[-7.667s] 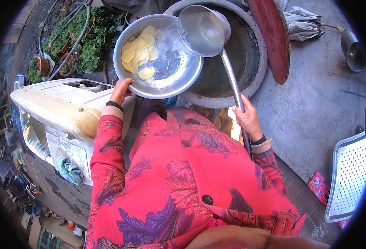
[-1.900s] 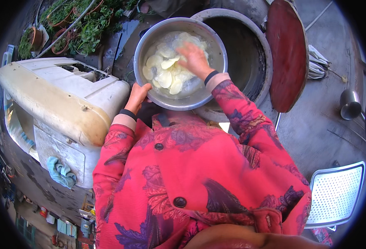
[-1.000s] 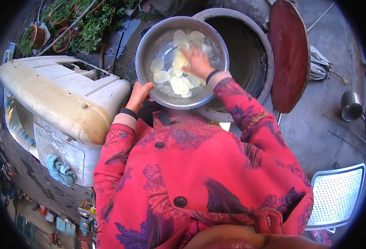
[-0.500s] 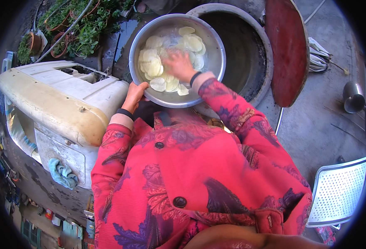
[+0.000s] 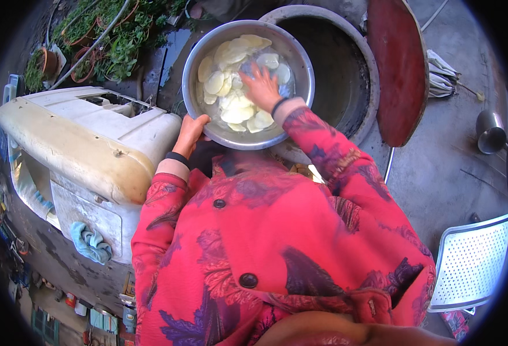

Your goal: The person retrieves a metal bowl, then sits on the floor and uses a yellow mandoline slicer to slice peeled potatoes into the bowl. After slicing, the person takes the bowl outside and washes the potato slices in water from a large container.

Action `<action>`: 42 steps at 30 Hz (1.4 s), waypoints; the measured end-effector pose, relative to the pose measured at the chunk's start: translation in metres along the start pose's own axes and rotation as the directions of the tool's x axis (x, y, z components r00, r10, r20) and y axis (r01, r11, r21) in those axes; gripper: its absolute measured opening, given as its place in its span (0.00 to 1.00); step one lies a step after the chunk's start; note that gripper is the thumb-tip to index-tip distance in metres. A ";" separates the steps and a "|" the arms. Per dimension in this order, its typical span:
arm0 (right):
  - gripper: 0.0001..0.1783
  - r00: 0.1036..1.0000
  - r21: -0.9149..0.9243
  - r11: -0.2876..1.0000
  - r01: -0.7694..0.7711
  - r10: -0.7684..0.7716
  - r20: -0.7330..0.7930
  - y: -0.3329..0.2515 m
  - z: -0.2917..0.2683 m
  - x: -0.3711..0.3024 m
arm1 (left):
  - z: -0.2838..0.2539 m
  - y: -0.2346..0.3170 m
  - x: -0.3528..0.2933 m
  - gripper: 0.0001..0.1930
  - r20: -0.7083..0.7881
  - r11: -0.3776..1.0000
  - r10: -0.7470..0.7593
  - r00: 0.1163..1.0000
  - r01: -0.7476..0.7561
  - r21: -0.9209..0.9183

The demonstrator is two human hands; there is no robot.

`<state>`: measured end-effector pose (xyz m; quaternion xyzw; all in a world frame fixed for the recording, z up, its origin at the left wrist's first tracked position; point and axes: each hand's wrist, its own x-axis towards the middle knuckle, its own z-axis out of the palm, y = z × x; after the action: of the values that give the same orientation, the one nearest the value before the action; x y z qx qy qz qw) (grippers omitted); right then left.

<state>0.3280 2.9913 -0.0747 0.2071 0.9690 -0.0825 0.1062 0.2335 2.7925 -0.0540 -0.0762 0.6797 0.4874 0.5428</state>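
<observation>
A round metal basin (image 5: 293, 128) holds water and many pale, thin slices (image 5: 234, 104) that look like potato. With its fingers closed over the near left rim, my left hand (image 5: 191, 134) grips the basin, which tilts a little. Inside the basin, toward its right side, my right hand (image 5: 261, 89) is spread among the slices, fingers apart and fingertips at the water. No slice shows pinched in it. Several slices lie heaped left of and below this hand, and two more rest to its upper right.
Behind the basin at right stands a big round vat (image 5: 371, 81) with a dark inside. A red board (image 5: 397, 75) leans beside it. At left is an old white washing machine (image 5: 92, 144) with a blue cloth (image 5: 91, 242). A perforated metal chair seat (image 5: 472, 263) stands at lower right.
My right hand has moved rightward through the water, its fingers now spread wider. The slices have shifted about. My left hand keeps its hold on the rim.
</observation>
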 end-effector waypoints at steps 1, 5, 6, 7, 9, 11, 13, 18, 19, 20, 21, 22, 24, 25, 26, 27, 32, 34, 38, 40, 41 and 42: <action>0.31 0.996 0.077 0.996 0.052 -0.058 0.067 -0.001 0.001 -0.002 | 0.001 0.000 0.000 0.17 -0.004 1.000 0.010 1.000 -0.010 -0.008; 0.41 0.956 0.060 0.963 0.264 -0.270 0.118 -0.006 0.004 -0.005 | 0.002 -0.001 0.000 0.17 -0.011 1.000 0.021 1.000 -0.021 -0.013; 0.42 0.943 -0.010 0.945 0.328 -0.327 0.055 -0.006 0.003 -0.002 | 0.001 -0.001 -0.001 0.17 -0.011 1.000 0.008 1.000 -0.008 -0.019; 0.43 0.914 -0.056 0.913 0.405 -0.406 -0.005 -0.005 0.002 0.001 | 0.001 -0.001 -0.001 0.17 -0.020 1.000 0.006 1.000 -0.006 -0.016; 0.40 0.964 0.006 0.972 0.236 -0.235 0.123 0.000 -0.003 0.006 | 0.001 0.000 -0.002 0.18 -0.021 1.000 0.004 1.000 -0.004 -0.008; 0.37 0.998 0.088 0.996 0.020 -0.025 0.054 0.007 -0.007 0.009 | 0.000 0.001 -0.001 0.18 -0.006 1.000 0.014 1.000 -0.014 -0.013; 0.32 0.968 0.241 0.968 0.067 -0.122 0.220 0.013 -0.011 0.011 | 0.000 0.001 0.000 0.18 -0.018 1.000 -0.010 1.000 0.010 -0.013; 0.30 0.976 0.157 0.963 0.219 -0.217 -0.028 0.024 -0.021 0.015 | 0.000 0.000 0.001 0.18 -0.013 0.999 -0.036 0.999 0.036 -0.020; 0.30 0.964 0.038 0.981 0.188 -0.177 -0.201 0.025 -0.023 0.015 | -0.001 0.000 0.001 0.18 -0.008 0.999 -0.037 0.999 0.036 -0.022; 0.30 0.997 0.162 0.987 0.017 -0.006 -0.071 0.026 -0.026 0.013 | -0.002 -0.001 0.003 0.18 -0.003 0.999 -0.032 0.999 0.032 -0.025; 0.29 0.994 0.145 0.989 0.040 -0.053 0.092 0.027 -0.028 0.011 | -0.003 -0.001 0.004 0.18 0.003 1.000 -0.022 1.000 0.022 -0.007; 0.29 0.962 0.126 0.990 0.067 -0.098 0.256 0.028 -0.031 0.007 | -0.004 -0.003 0.004 0.19 0.010 1.000 -0.016 1.000 0.016 0.005; 0.25 0.871 0.276 0.957 0.085 -0.206 0.446 0.033 -0.037 -0.001 | -0.004 -0.007 0.006 0.19 0.024 1.000 -0.021 0.999 0.021 0.006; 0.23 0.934 0.324 0.941 0.103 -0.203 0.293 0.038 -0.042 -0.005 | -0.004 -0.008 0.006 0.19 0.026 1.000 -0.029 0.999 0.029 0.000; 0.22 0.964 0.366 0.923 0.120 -0.196 0.180 0.044 -0.048 -0.009 | -0.005 -0.008 0.008 0.19 0.025 1.000 -0.024 0.999 0.024 0.001; 0.21 0.971 0.430 0.883 0.187 -0.233 0.057 0.053 -0.055 -0.012 | -0.006 -0.008 0.009 0.18 0.032 1.000 -0.027 0.999 0.027 -0.013; 0.23 0.875 0.321 0.945 0.060 0.105 -0.473 0.114 -0.088 -0.033 | -0.006 -0.008 0.009 0.17 0.031 0.999 -0.046 0.998 0.046 0.002; 0.27 0.815 0.329 0.944 0.017 0.177 -0.551 0.133 -0.089 -0.045 | -0.005 -0.007 0.008 0.16 0.036 0.999 -0.035 0.999 0.036 -0.018; 0.30 0.824 0.822 0.265 -0.505 0.432 0.367 0.148 -0.067 -0.065 | -0.003 -0.006 0.007 0.18 0.004 0.999 0.005 1.000 -0.005 -0.035; 0.22 0.751 0.781 -0.023 -0.625 0.258 0.608 0.147 -0.054 -0.071 | -0.003 -0.006 0.007 0.18 -0.006 0.999 0.022 1.000 -0.022 -0.030; 0.19 0.707 0.723 -0.031 -0.690 0.184 0.683 0.146 -0.049 -0.073 | -0.003 -0.005 0.006 0.18 -0.002 0.999 0.037 0.999 -0.037 -0.019; 0.18 0.752 0.763 -0.005 -0.646 0.167 0.638 0.145 -0.046 -0.075 | -0.004 -0.005 0.006 0.17 -0.001 1.000 0.022 1.000 -0.022 -0.012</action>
<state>0.4479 3.1018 -0.0295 0.4835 0.5245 -0.6858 0.1441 0.2313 2.7896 -0.0615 -0.0723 0.6780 0.4972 0.5365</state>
